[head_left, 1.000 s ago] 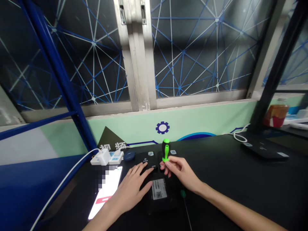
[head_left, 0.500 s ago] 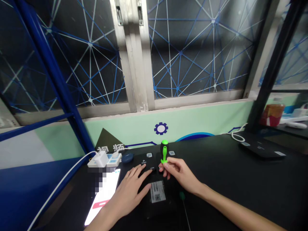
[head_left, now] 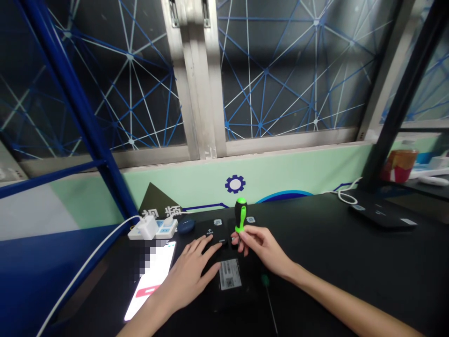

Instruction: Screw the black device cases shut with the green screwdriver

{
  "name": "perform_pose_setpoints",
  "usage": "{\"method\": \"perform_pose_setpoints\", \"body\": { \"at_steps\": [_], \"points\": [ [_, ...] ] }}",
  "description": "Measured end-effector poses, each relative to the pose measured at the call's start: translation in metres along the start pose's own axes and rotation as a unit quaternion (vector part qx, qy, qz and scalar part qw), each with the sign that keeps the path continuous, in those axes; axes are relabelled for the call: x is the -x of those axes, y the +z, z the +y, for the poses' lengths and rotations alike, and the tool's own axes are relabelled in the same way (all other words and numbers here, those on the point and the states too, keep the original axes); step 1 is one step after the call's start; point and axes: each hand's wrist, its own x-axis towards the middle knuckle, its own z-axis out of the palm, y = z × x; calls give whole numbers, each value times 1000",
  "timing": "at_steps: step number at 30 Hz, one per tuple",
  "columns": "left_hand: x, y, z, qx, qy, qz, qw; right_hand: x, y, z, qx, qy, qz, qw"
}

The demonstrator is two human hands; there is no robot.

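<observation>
My right hand (head_left: 257, 241) pinches a screwdriver (head_left: 241, 214) with a green and black handle just below that handle. It stands nearly upright, its tip hidden behind my fingers. My left hand (head_left: 191, 271) lies flat with fingers spread, fingertips on a black box (head_left: 212, 229) with white print. Beside that box, partly behind the screwdriver, is a second dark box with a pale sticker (head_left: 250, 219). Between my hands, nearer to me, lies a black device with a white label (head_left: 230, 274). My left thumb reaches the label's edge.
A second screwdriver with a dark green handle (head_left: 265, 280) lies right of the labelled device. On the left are a lit phone (head_left: 154, 281), a white power strip (head_left: 164, 228) with a charger, and a small dark blue case (head_left: 186, 226). A flat black device (head_left: 382, 215) lies far right.
The screwdriver's handle has tilted slightly to the right in my right hand. My left hand keeps its place on the box. The whole view has shifted a little.
</observation>
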Motion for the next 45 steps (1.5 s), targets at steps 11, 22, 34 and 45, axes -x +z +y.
{"method": "perform_pose_setpoints", "body": {
  "at_steps": [11,22,34,45],
  "points": [
    [-1,-4,1,2,-1,-1,1000,-1,1,3,-9,3,12,1000],
    [-1,-4,1,10,1,-7,1000,0,0,2,11,-43,5,999],
    [0,-4,0,16,6,2,1000,-2,8,5,-6,-5,16,1000],
    [0,-3,1,15,3,5,1000,0,8,-1,-6,-10,-3,1000]
  ]
}}
